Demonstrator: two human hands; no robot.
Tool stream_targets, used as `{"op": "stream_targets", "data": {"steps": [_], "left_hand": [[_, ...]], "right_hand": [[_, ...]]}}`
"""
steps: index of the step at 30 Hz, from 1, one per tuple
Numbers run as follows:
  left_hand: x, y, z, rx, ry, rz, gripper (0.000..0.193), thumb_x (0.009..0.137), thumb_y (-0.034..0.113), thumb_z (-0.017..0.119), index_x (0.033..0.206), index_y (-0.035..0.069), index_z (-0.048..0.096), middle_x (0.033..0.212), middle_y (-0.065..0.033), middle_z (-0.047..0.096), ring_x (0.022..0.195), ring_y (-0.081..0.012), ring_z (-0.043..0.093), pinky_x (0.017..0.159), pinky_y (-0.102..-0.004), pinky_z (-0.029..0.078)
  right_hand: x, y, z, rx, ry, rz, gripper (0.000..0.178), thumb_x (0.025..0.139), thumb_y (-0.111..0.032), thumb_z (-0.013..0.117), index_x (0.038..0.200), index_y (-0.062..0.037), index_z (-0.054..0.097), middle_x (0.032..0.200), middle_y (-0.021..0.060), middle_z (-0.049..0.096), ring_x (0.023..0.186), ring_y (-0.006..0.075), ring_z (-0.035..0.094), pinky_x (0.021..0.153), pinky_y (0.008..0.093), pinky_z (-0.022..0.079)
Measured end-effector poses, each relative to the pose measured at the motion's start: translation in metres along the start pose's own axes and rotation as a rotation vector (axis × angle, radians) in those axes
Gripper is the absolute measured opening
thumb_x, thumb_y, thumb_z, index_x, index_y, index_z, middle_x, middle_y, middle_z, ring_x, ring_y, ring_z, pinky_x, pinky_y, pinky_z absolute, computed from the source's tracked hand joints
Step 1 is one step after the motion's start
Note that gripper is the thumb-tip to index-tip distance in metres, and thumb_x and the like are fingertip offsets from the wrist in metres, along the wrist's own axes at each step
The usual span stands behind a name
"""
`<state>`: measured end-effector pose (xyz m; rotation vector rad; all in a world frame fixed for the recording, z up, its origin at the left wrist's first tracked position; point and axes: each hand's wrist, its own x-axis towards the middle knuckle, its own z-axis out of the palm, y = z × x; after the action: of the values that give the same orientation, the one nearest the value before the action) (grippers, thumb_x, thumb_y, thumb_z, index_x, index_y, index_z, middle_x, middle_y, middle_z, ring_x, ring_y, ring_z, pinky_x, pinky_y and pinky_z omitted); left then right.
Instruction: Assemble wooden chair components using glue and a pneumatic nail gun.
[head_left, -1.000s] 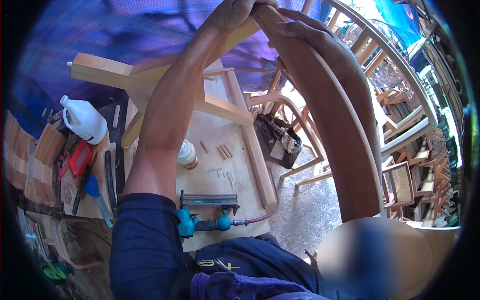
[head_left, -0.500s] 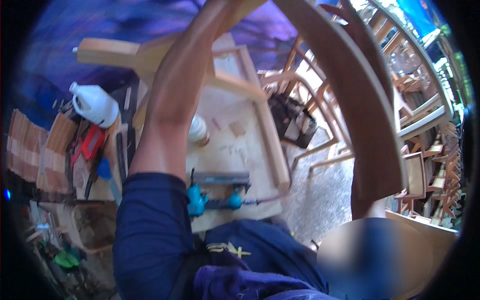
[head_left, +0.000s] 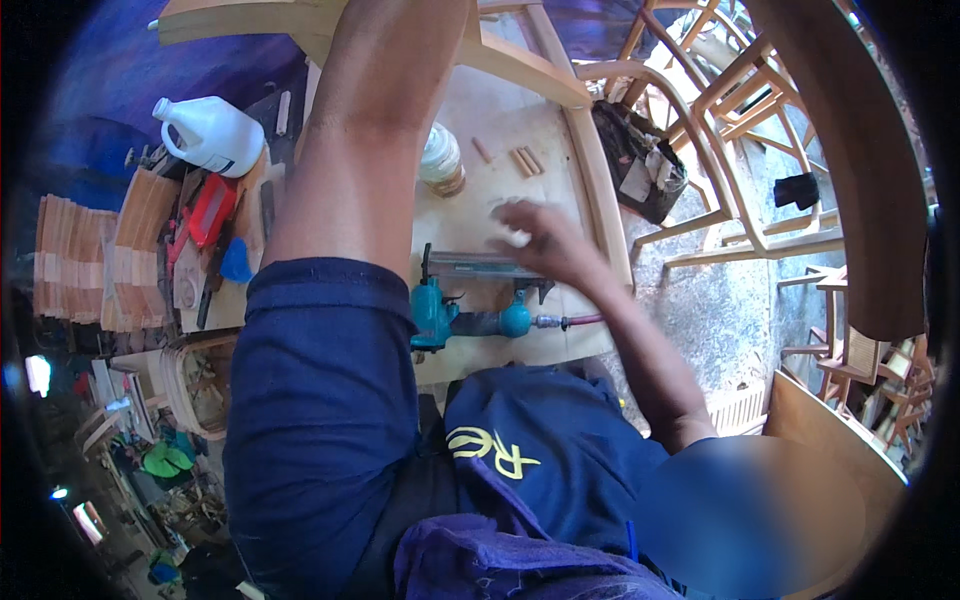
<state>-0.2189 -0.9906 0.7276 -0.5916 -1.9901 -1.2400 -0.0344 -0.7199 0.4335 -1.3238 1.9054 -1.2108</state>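
My left arm (head_left: 365, 180) reaches up past the top edge, so its hand is out of view. My right hand (head_left: 545, 240) hangs over the workbench (head_left: 500, 90) with its fingers loosely bent and apart. A small white spot shows at its fingertips; I cannot make out what it is. Right beside and below that hand lies a teal nail gun (head_left: 515, 317) on a red air hose. Short wooden dowels (head_left: 525, 161) and a jar (head_left: 441, 163) sit farther up the bench. A dark curved wooden piece (head_left: 860, 150) hangs at the upper right; its upper end is cut off.
A pale wooden frame (head_left: 530, 72) lies over the far bench. To the left are a white jug (head_left: 213, 135), a red tool (head_left: 210, 210) and stacked curved slats (head_left: 75, 260). Chair frames (head_left: 715, 160) and a dark bag (head_left: 640, 165) stand on the floor at right.
My right hand has come down from above into view over the nail gun. The curved wooden piece has shifted right. The bench and its things now sit higher in view.
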Motion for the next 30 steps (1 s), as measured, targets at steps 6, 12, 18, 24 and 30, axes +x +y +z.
{"op": "stream_targets", "data": {"steps": [6,12,18,24,30], "left_hand": [[-0.007,0.023,0.002,0.453,0.051,0.221,0.047,0.1,0.03,0.038,0.093,0.0,0.074,0.088,-0.0111,0.074,0.084,-0.0223,0.067,0.086,-0.0372,0.051],[-0.028,0.016,0.01,0.873,0.22,0.543,0.047,0.101,0.029,0.037,0.093,0.002,0.074,0.087,-0.012,0.074,0.085,-0.0231,0.067,0.087,-0.037,0.05],[-0.013,0.019,0.008,0.125,-0.021,0.054,0.051,0.103,0.027,0.03,0.091,0.004,0.074,0.087,-0.0149,0.073,0.087,-0.0252,0.069,0.089,-0.0372,0.05],[-0.011,0.018,0.006,0.245,0.056,0.089,0.049,0.101,0.026,0.032,0.091,0.002,0.075,0.088,-0.0145,0.074,0.087,-0.0249,0.069,0.087,-0.0392,0.052],[-0.023,0.033,0.004,0.235,0.071,-0.064,0.049,0.102,0.023,0.031,0.084,0.001,0.072,0.083,-0.0163,0.071,0.083,-0.0303,0.067,0.09,-0.0416,0.052]], "right_hand": [[-0.044,-0.028,0.053,-0.093,-0.257,-0.202,0.045,0.08,-0.028,0.076,0.118,-0.0078,0.064,0.095,0.0194,0.066,0.084,0.0409,0.066,0.073,0.0477,0.055],[-0.089,-0.004,0.113,-0.538,-0.386,-0.19,0.053,0.075,-0.016,0.074,0.12,0.0002,0.051,0.109,0.0174,0.061,0.106,0.0351,0.063,0.089,0.0466,0.053],[-0.083,0.0,0.101,-0.483,-0.268,-0.14,0.044,0.076,-0.014,0.069,0.111,0.001,0.047,0.095,0.0197,0.067,0.092,0.0386,0.068,0.077,0.0483,0.055],[-0.067,-0.058,-0.002,-0.411,-0.297,0.143,0.057,0.081,-0.025,0.074,0.125,-0.0039,0.045,0.083,0.0238,0.068,0.078,0.0438,0.068,0.067,0.0535,0.054],[-0.06,0.006,-0.129,-0.019,0.056,0.145,0.054,0.087,-0.029,0.081,0.132,-0.0074,0.059,0.098,0.0053,0.074,0.089,0.0226,0.071,0.081,0.034,0.057]]}}
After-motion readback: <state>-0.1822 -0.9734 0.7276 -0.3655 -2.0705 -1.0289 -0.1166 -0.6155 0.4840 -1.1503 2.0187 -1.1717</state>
